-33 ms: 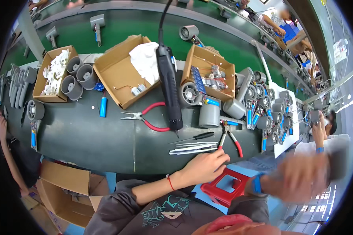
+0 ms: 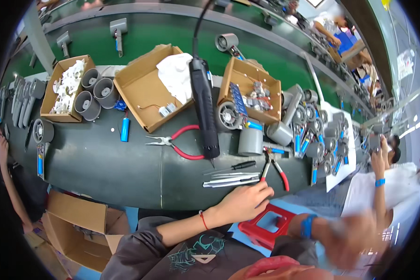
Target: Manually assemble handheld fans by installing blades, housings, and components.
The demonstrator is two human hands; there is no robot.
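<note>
Head view: right hand has dropped, blurred; left hand stays by the pliers; I cannot tell either grip.

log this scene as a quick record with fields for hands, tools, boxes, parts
left hand: at near edge of bench, beside red-handled pliers
right hand: blurred, beyond the bench; contents unclear
tools: second pliers, screwdriver, hanging power driver
boxes: three open cardboard boxes on bench
parts: grey fan housings, blue batteries, piled right
below: red stool
</note>
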